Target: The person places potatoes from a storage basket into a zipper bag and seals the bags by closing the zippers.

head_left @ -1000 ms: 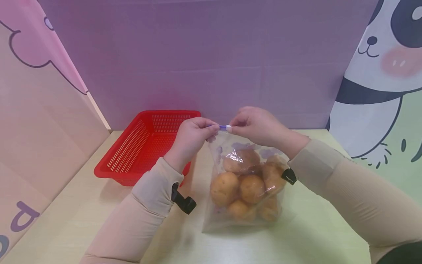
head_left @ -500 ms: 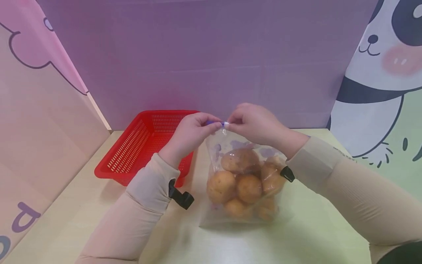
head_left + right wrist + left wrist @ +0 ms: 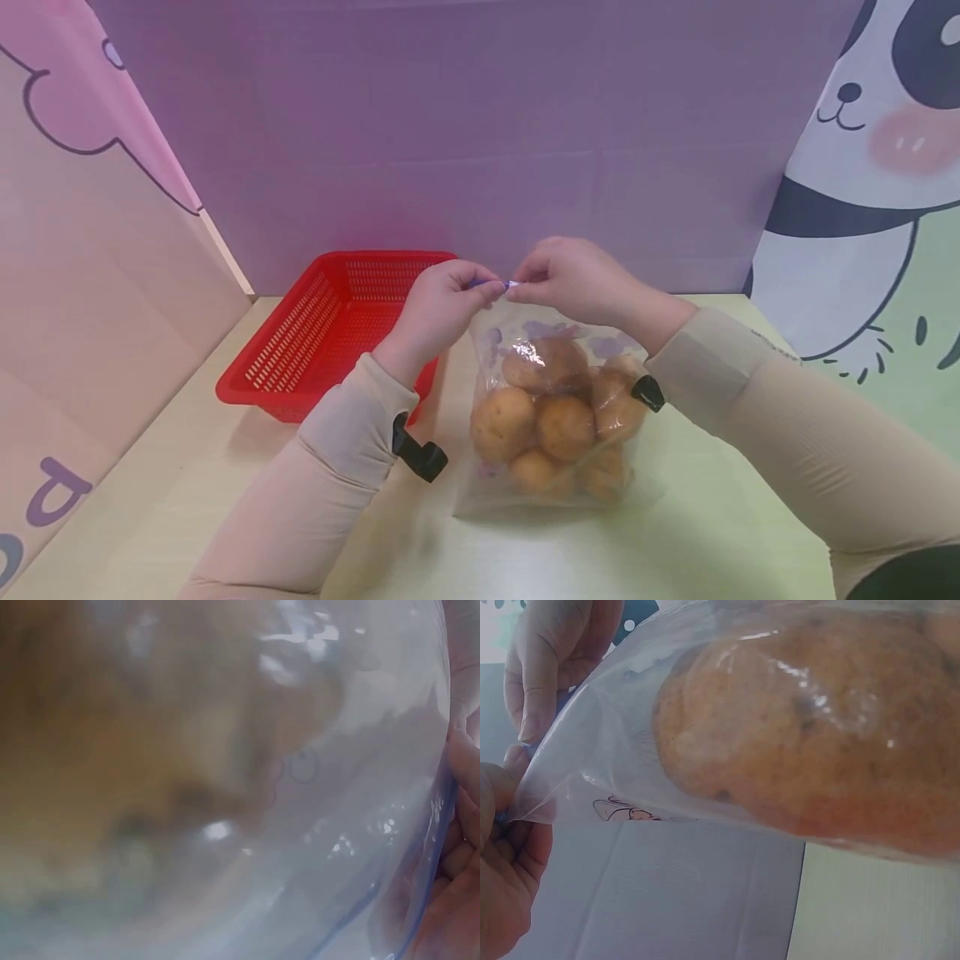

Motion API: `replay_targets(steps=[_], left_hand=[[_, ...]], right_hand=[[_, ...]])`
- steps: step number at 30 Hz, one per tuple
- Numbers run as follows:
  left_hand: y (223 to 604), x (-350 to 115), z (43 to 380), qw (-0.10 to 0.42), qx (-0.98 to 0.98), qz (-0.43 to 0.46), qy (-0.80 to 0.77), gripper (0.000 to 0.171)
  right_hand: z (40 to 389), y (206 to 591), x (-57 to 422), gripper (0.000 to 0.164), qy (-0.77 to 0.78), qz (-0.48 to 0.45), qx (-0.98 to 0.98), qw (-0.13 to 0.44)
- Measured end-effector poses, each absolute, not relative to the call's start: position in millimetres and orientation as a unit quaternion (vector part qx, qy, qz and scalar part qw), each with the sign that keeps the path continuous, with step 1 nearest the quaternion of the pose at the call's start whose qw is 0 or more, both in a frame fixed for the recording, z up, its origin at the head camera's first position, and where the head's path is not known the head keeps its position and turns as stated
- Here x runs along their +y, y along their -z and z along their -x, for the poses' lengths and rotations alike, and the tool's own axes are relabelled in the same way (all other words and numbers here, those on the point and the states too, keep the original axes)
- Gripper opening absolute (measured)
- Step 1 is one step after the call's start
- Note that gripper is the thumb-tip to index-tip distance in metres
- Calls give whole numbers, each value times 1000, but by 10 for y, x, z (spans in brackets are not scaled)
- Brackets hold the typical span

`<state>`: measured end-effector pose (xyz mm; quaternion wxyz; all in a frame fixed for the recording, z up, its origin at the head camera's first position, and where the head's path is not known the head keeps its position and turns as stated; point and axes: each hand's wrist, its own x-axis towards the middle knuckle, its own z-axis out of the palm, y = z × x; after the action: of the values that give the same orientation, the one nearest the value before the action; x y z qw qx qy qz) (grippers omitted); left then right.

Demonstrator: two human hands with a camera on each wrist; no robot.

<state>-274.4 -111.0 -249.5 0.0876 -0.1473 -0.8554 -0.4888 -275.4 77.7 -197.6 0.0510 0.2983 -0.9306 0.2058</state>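
A clear zip bag with purple print stands on the table, filled with several round brown potatoes. At its upper left corner, my left hand pinches the purple zip strip between thumb and fingers. My right hand pinches the small white slider on that strip, its fingertips close beside the left ones. The left wrist view shows both hands at the bag's mouth, with one large potato filling the plastic. In the right wrist view, the blue-purple strip runs along my right hand.
A red perforated plastic basket stands left of the bag, partly behind my left forearm. The pale wooden table ends at a purple backdrop. Printed side panels rise to the left and right.
My right hand has shifted slightly left with the slider, narrowing the gap to my left hand. The bag has moved a little left. The basket has stayed put.
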Motion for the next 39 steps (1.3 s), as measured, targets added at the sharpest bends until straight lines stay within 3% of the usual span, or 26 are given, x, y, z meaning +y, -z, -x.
replay_targets(steps=[21,39], left_hand=[[2521,-1102,2710,110,-843,144,507,13],[2521,-1200,2718,98,-844,117,515,18]], right_hand=[[2757,2030,878,14,-200,-309,-927,67],[2762,2057,1076,11,-212,-318,-921,74]])
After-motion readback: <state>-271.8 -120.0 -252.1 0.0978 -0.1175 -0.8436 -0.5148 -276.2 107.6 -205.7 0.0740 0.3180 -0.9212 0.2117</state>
